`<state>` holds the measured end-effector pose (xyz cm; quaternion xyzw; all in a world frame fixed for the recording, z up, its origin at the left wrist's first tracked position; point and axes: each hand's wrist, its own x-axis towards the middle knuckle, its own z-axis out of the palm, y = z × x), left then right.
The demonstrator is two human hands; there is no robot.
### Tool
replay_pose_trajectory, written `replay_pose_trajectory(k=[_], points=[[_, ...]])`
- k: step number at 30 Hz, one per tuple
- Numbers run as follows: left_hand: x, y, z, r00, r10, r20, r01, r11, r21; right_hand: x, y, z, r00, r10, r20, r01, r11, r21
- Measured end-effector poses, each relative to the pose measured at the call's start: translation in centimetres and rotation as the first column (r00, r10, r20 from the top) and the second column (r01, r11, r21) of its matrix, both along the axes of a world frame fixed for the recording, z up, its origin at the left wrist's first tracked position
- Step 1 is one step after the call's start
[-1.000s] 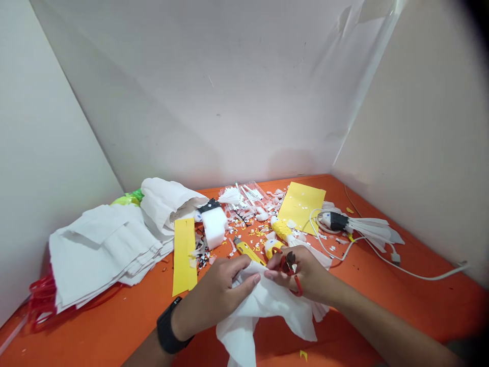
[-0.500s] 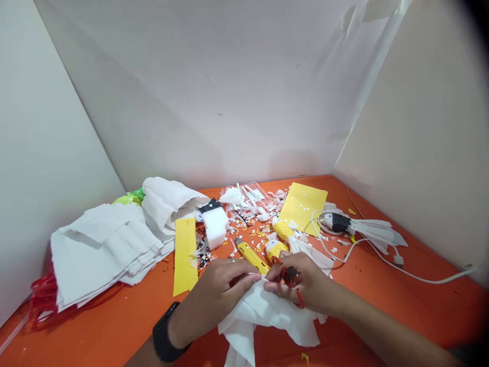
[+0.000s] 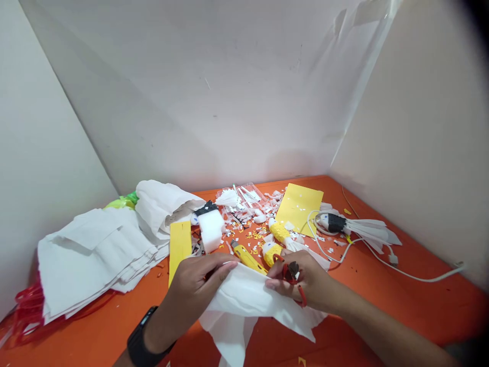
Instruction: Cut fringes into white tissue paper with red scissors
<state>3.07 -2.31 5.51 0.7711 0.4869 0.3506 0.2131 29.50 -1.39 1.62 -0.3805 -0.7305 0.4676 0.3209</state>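
Observation:
A thin white sheet of cloth or soft paper (image 3: 252, 293) hangs between my two hands, its upper edge stretched and its lower corners drooping. My left hand (image 3: 200, 285) pinches that edge on the left. On the right, thumb and finger of my right hand (image 3: 301, 280) grip the same edge, and red-handled scissors (image 3: 292, 272) are hooked on that hand, blades folded into the palm. Just beyond the sheet lies a yellow utility knife (image 3: 248, 257). Beside it rests a small fish-like figure with yellow scales (image 3: 272, 251), partly behind my right hand.
White sheets (image 3: 95, 250) are stacked at the left by a red plastic bag (image 3: 28, 311). Yellow foam strips (image 3: 179, 244), a white foam block (image 3: 212, 229), a yellow sheet (image 3: 300, 206) and scattered scraps lie behind. At right, a black-and-white figure (image 3: 336, 223) lies by a white cable (image 3: 428, 279).
My left hand has moved left, away from my right, spreading the white sheet's edge between them. The scissors stay on my right hand. The view has shifted slightly.

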Motion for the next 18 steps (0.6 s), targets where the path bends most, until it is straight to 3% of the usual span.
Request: replay_pose_trajectory(k=[10, 14, 18], points=[[-2.1, 0.4, 1.7, 0.971, 0.233, 0.046, -0.231, 0.972, -0.051, 1.2, 0.9, 0.7, 0.999, 0.003, -0.044, -0.008, 0.993, -0.121], [-3.3, 1.1, 2.9, 0.952, 0.304, 0.029, -0.298, 0.945, -0.134, 1.7, 1.2, 0.7, 0.995, 0.016, -0.096, -0.036, 0.979, -0.202], [-4.1, 2.5, 4.9, 0.958, 0.275, 0.075, -0.244, 0.928, -0.282, 2.2, 1.2, 1.1, 0.991, 0.027, -0.134, -0.062, 0.964, -0.26]])
